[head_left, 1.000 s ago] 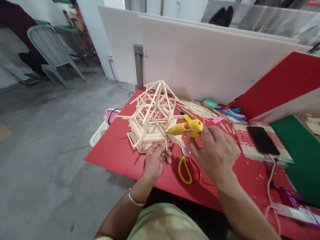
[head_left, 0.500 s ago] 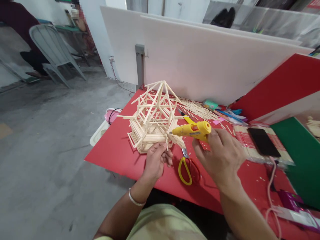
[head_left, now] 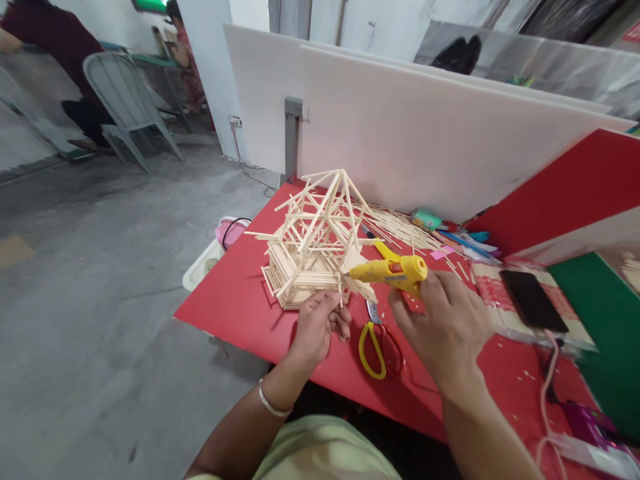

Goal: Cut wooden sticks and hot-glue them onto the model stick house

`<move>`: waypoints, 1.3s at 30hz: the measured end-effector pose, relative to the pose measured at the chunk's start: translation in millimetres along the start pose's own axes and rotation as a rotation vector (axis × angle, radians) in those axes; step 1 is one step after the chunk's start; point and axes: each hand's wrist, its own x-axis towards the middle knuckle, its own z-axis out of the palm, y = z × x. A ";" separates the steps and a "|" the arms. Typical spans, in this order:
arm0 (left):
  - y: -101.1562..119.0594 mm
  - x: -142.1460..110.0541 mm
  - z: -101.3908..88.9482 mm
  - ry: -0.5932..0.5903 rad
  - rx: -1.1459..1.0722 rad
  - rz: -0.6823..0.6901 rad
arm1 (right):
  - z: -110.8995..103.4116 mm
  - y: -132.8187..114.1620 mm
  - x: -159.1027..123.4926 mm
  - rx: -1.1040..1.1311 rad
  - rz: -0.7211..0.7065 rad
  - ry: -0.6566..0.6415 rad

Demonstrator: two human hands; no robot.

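Note:
A pavilion-like model of thin wooden sticks [head_left: 300, 273], with a pointed roof frame, stands on the red table. At its near right corner my left hand [head_left: 316, 323] is closed, thumb and fingers pinching a short wooden stick [head_left: 341, 291]. My right hand [head_left: 447, 320] is wrapped round the handle of a yellow glue gun [head_left: 387, 270]. The gun's nozzle points left, at or very close to the upper end of that stick; whether they touch I cannot tell. Scissors [head_left: 371, 350] with one yellow and one red handle loop lie between my hands, blades partly under a pale wooden piece.
Loose sticks [head_left: 400, 223] lie behind the model on the red table [head_left: 215, 300]. A black phone [head_left: 534, 300] rests on packaged sticks at the right, near a pink cable [head_left: 547, 373]. White boards [head_left: 425, 133] lean behind. A person [head_left: 65, 53] is near a chair [head_left: 123, 87].
The whole view has shifted a little, so everything sits slightly lower and to the right. Both hands keep their holds, and the nozzle stays by the stick.

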 end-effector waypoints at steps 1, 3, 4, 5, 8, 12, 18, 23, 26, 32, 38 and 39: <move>0.1 0.1 0.1 0.002 0.000 -0.002 | 0.3 -0.6 0.0 0.004 0.002 -0.004; 0.6 0.1 0.4 0.003 0.001 -0.008 | 1.2 -1.5 -0.3 0.005 0.005 -0.003; 0.9 0.1 0.5 0.002 0.001 -0.011 | 1.6 -1.8 -0.6 0.002 0.004 -0.002; 1.1 0.1 0.6 0.001 0.002 -0.013 | 2.0 -2.1 -0.7 -0.003 0.001 -0.003; 1.4 -0.2 0.8 -0.001 0.005 -0.015 | 2.2 -2.8 -0.3 -0.014 -0.003 -0.006; 0.9 -0.3 1.0 -0.003 0.010 -0.007 | 1.9 -4.7 2.0 -0.015 -0.013 0.002; 0.0 0.0 0.4 -0.014 0.023 0.001 | 3.5 -6.5 2.7 -0.005 -0.015 0.008; -0.4 0.2 -0.9 -0.021 0.025 -0.003 | 2.7 -6.1 2.1 -0.005 -0.005 0.005; 0.1 0.2 -0.8 -0.020 0.026 -0.007 | 1.6 -5.3 1.9 -0.020 0.006 0.003; 0.8 -0.7 -0.9 -0.009 0.031 -0.012 | 3.0 -4.2 -1.7 0.051 0.058 -0.040; -0.1 -2.2 -1.5 -0.005 0.039 -0.019 | 1.8 -2.1 -4.2 0.089 0.094 -0.032; 0.0 -2.7 -1.5 -0.004 0.037 -0.017 | 1.2 -1.8 -4.3 0.095 0.098 -0.028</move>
